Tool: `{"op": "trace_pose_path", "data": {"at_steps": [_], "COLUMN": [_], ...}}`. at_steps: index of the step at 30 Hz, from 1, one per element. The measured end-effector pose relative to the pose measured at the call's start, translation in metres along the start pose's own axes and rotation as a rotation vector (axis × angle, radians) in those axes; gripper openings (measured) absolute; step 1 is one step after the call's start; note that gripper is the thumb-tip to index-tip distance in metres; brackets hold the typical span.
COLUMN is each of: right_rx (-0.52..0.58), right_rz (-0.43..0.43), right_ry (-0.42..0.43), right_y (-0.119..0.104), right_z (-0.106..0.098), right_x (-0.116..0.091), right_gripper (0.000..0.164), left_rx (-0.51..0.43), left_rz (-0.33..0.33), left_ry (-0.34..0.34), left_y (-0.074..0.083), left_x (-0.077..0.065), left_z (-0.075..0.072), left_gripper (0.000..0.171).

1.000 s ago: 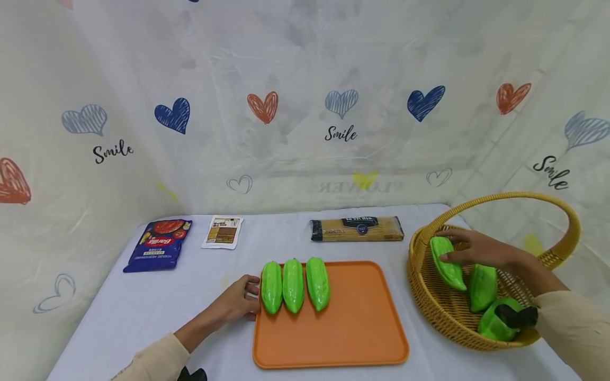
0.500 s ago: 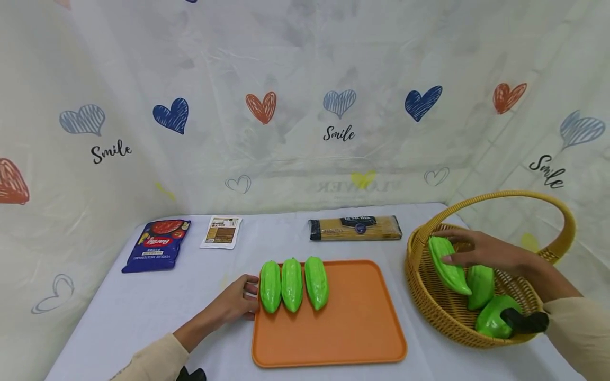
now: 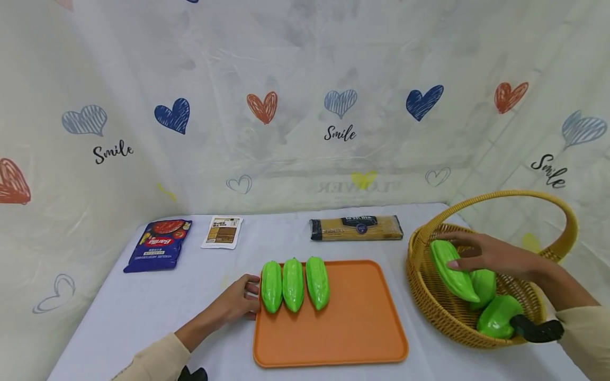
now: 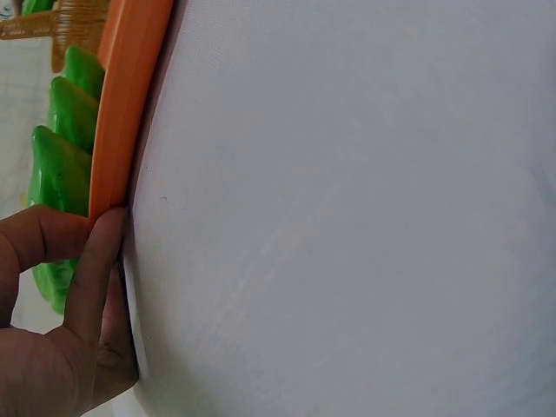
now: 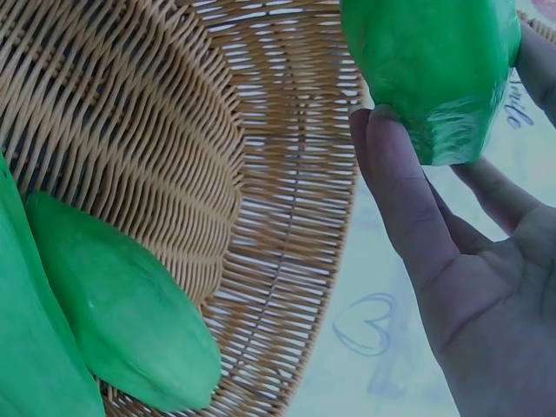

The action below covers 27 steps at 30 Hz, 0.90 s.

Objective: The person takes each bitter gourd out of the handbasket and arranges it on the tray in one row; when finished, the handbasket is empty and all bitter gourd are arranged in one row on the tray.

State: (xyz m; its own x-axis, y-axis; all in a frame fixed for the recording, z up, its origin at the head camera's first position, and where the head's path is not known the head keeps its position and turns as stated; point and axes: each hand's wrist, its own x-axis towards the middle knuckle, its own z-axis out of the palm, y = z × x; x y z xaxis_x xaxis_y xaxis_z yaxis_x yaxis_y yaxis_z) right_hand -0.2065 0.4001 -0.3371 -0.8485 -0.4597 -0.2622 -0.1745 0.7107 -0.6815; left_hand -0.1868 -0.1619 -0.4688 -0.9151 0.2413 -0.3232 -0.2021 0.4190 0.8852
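Observation:
My right hand point(image 3: 495, 256) pinches a glossy green ribbed gourd point(image 3: 452, 271) between thumb and fingers, over the left part of the wicker basket point(image 3: 431, 312). In the right wrist view the gourd point(image 5: 434, 74) has a fingertip on one side and the thumb's side hidden partly at the frame edge. Two more green gourds lie in the basket, one point(image 3: 485, 286) overlapped by the held one, the other point(image 3: 498, 317) near the front. My left hand point(image 3: 235, 301) grips the left rim of the orange tray point(image 4: 130, 104). Three gourds point(image 3: 293, 286) lie side by side at the tray's upper left.
Behind the tray lies a pack of spaghetti point(image 3: 357, 228). A blue Barilla pouch point(image 3: 159, 246) and a small white-and-brown packet point(image 3: 222, 232) sit at the back left. The basket's tall handle point(image 3: 514, 194) arches over its far side. A printed curtain point(image 3: 295, 63) hangs behind the table.
The right hand has drawn the gourd slightly toward the right and nearer the camera, its tip now overlapping another gourd. The right forearm has shifted right, uncovering the front gourd. Left hand stays put.

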Motion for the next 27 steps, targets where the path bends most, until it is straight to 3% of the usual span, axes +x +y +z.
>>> {"op": "trace_pose_path", "data": {"at_steps": [9, 27], "right_rx": [-0.065, 0.005], "right_rz": [-0.04, -0.051], "right_ry": [0.023, -0.058], "right_y": [-0.01, -0.031], "right_z": [0.002, 0.014], "right_x": [-0.009, -0.021], "right_gripper": [0.063, 0.061], "left_rx": [-0.011, -0.003], "left_rz": [-0.007, 0.004], "left_ry": [0.01, 0.014], "left_y": [0.001, -0.002], "left_x": [0.001, 0.001], "left_z": [0.001, 0.001], "left_gripper": [0.071, 0.07]}}
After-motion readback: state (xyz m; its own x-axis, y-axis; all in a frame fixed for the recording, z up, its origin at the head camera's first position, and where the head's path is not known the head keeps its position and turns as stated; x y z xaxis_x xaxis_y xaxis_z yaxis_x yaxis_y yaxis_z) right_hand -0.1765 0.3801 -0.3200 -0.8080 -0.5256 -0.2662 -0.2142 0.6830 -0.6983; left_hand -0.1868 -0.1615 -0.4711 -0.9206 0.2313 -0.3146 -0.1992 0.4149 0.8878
